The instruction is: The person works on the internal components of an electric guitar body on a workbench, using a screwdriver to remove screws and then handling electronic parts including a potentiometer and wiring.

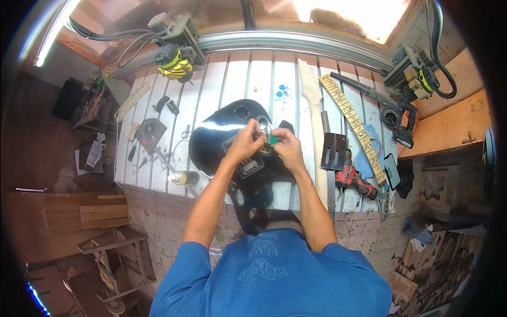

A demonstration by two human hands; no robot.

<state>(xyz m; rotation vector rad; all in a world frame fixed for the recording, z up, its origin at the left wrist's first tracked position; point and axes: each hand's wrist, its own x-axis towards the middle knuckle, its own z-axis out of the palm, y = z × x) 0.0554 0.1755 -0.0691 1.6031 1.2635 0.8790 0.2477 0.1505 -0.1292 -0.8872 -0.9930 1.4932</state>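
Observation:
A glossy black electric guitar body lies face down on the slatted white bench. Above its open rear cavity, my left hand is pinched closed, with thin wires just under its fingertips; what it grips is too small to make out. Close beside it, my right hand pinches a small flat green piece that looks like a circuit board. Between the hands and my body, a clear-covered rectangular cavity shows in the guitar's back. A small black part rests just beyond my right hand.
Right of the guitar lie a pale wooden neck, a long yellow marked strip, a red cordless drill, a cordless blower and a phone. A bottle is at left. Machine heads hang from a rail behind.

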